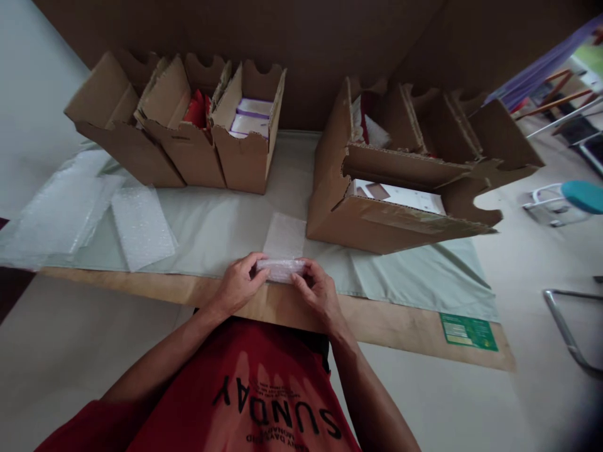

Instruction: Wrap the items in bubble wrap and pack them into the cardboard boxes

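A small roll of bubble wrap [279, 271] lies at the table's front edge, and a flat tail of the same wrap [285, 235] stretches away behind it. My left hand [241, 280] grips the roll's left end between thumb and fingers. At the other end, my right hand [318, 289] pinches it the same way. What the wrap encloses, if anything, I cannot make out. Left of my hands lie a loose bubble wrap sheet [142, 226] and a thicker stack of bubble wrap sheets [61, 204].
Several cardboard bins stand at the back; a left one [245, 160] holds white-and-purple boxes [249, 122], another red packets [196, 110]. The right-hand front bin [377, 229] holds a white box [405, 198]. A blue-topped stool [584, 196] stands beyond the table's right side.
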{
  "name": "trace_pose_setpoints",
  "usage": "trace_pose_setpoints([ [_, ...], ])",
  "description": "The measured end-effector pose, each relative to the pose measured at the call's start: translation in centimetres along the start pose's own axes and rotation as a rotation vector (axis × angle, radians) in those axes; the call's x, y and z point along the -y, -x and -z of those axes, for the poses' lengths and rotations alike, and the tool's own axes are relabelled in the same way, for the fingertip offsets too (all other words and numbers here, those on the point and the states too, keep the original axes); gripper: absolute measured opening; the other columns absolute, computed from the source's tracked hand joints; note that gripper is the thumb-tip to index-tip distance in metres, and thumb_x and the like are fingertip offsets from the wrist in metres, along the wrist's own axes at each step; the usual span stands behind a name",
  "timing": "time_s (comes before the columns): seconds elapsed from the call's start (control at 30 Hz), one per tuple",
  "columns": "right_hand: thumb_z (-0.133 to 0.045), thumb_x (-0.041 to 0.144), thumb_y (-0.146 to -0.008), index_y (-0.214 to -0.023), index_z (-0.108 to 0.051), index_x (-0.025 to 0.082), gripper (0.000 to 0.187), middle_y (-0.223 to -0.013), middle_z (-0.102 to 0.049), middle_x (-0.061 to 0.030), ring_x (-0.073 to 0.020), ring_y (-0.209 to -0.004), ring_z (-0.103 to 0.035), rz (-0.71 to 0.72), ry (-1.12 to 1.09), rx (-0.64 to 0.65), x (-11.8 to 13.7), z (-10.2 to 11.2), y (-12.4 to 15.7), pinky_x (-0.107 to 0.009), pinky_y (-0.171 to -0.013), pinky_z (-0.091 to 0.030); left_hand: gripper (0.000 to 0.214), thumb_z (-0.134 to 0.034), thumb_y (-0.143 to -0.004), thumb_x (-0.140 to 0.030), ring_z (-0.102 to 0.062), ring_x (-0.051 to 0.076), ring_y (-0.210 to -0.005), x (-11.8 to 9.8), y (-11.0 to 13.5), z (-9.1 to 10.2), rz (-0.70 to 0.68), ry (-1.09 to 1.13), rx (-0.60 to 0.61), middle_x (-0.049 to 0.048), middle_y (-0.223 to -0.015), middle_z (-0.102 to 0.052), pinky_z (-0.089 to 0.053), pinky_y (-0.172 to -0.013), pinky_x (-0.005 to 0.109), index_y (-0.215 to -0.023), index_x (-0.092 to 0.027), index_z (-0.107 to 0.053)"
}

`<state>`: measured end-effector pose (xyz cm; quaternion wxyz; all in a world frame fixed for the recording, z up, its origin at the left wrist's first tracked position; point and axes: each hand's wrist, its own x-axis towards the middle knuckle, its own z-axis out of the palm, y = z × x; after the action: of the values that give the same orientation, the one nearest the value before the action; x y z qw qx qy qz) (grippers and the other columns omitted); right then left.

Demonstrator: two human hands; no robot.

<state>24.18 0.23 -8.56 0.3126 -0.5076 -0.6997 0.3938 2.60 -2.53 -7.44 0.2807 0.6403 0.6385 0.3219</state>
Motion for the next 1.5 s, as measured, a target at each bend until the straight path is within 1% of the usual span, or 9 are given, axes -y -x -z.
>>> trace_pose_setpoints([
  [0.23, -0.06, 0.033, -0.095, -0.127, -0.06, 0.02, 0.035, -0.115, -0.069, -0.0146, -0.0291, -0.103, -0.065, 0.267, 0.426, -0.322, 0.9, -0.2, 1.0, -0.045, -0.09, -0.051, 0.04, -0.068, -0.084, -0.019, -0.067, 0.018, -0.079, 0.3, -2.2, -1.1, 0.035, -0.132, -0.07, 0.0054, -0.097, -0.07, -0.055, -0.079, 0.032, -0.123, -0.017, -0.065],
  [0.4, -0.063, 0.022, -0.093, -0.126, -0.064, 0.02, 0.034, -0.136, -0.066, -0.0136, -0.0325, -0.129, -0.055, 0.439, 0.6, -0.002, 1.6, -0.3, 0.3, -0.048, -0.1, -0.044, 0.041, -0.068, -0.085, -0.021, -0.069, 0.023, -0.092, -0.1, -2.6, -1.2, 0.033, -0.238, -0.074, 0.0094, -0.107, -0.067, -0.058, -0.085, 0.037, -0.125, -0.017, -0.064],
  [0.57, -0.052, 0.018, -0.1, -0.118, -0.069, 0.019, 0.024, -0.117, -0.076, -0.0105, -0.0257, -0.108, -0.068, 0.425, 0.485, 0.076, 1.8, 0.5, -1.0, -0.042, -0.095, -0.047, 0.043, -0.068, -0.086, -0.031, -0.056, 0.032, -0.13, -0.7, -0.2, 0.4, -0.272, -0.184, -0.068, 0.0162, -0.144, -0.053, -0.05, -0.107, 0.047, -0.127, -0.019, -0.064],
  [0.67, -0.051, 0.026, -0.102, -0.121, -0.068, 0.022, 0.026, -0.109, -0.077, -0.0075, -0.0229, -0.098, -0.071, 0.339, 0.31, 0.177, 2.3, 1.4, -1.1, -0.039, -0.09, -0.05, 0.038, -0.063, -0.088, -0.028, -0.057, 0.03, -0.128, -0.6, 1.0, 1.5, -0.364, -0.105, -0.017, 0.0148, -0.136, -0.062, -0.048, -0.109, 0.048, -0.125, -0.019, -0.065],
  [0.8, -0.053, 0.034, -0.101, -0.123, -0.068, 0.021, 0.03, -0.116, -0.074, -0.0102, -0.0259, -0.103, -0.069, 0.199, 0.241, 0.091, 2.3, 1.4, -1.5, -0.04, -0.09, -0.053, 0.029, -0.056, -0.092, -0.027, -0.068, 0.02, -0.089, 0.2, 0.3, 1.5, -0.116, -0.014, -0.019, 0.0072, -0.097, -0.073, -0.057, -0.078, 0.033, -0.117, -0.018, -0.069],
  [1.0, -0.067, 0.037, -0.091, -0.13, -0.063, 0.023, 0.041, -0.142, -0.059, -0.0152, -0.0347, -0.127, -0.055, 0.364, 0.518, 0.005, 1.9, 0.8, -1.4, -0.052, -0.101, -0.045, 0.032, -0.064, -0.089, -0.031, -0.062, 0.015, -0.066, 0.3, -2.9, 0.0, 0.081, -0.13, -0.052, 0.0004, -0.077, -0.07, -0.05, -0.066, 0.026, -0.118, -0.019, -0.07],
  [1.13, -0.068, 0.026, -0.089, -0.131, -0.063, 0.019, 0.043, -0.142, -0.061, -0.0166, -0.0353, -0.129, -0.054, 0.402, 0.607, 0.126, 1.6, 0.2, -1.6, -0.053, -0.103, -0.043, 0.034, -0.065, -0.088, -0.032, -0.061, 0.015, -0.069, 0.0, -3.1, -0.1, 0.08, -0.137, -0.18, 0.0043, -0.087, -0.07, -0.052, -0.072, 0.03, -0.117, -0.015, -0.069],
  [1.27, -0.055, 0.022, -0.097, -0.127, -0.066, 0.019, 0.032, -0.13, -0.07, -0.0144, -0.0309, -0.117, -0.063, 0.321, 0.488, 0.032, 1.1, -0.1, -2.3, -0.047, -0.095, -0.049, 0.039, -0.063, -0.089, -0.038, -0.064, 0.015, -0.074, 0.0, -0.4, 0.7, 0.144, 0.151, -0.246, 0.0068, -0.096, -0.069, -0.054, -0.07, 0.028, -0.12, -0.015, -0.065],
  [1.5, -0.053, 0.041, -0.099, -0.119, -0.069, 0.023, 0.031, -0.106, -0.076, -0.0057, -0.0236, -0.095, -0.07, 0.02, -0.177, 0.019, 3.0, -0.2, -0.6, -0.035, -0.085, -0.055, 0.052, -0.067, -0.085, -0.043, -0.065, 0.027, -0.121, -1.7, 2.0, 0.6, 0.276, 0.742, 0.021, 0.015, -0.13, -0.069, -0.052, -0.105, 0.041, -0.129, -0.015, -0.06],
])
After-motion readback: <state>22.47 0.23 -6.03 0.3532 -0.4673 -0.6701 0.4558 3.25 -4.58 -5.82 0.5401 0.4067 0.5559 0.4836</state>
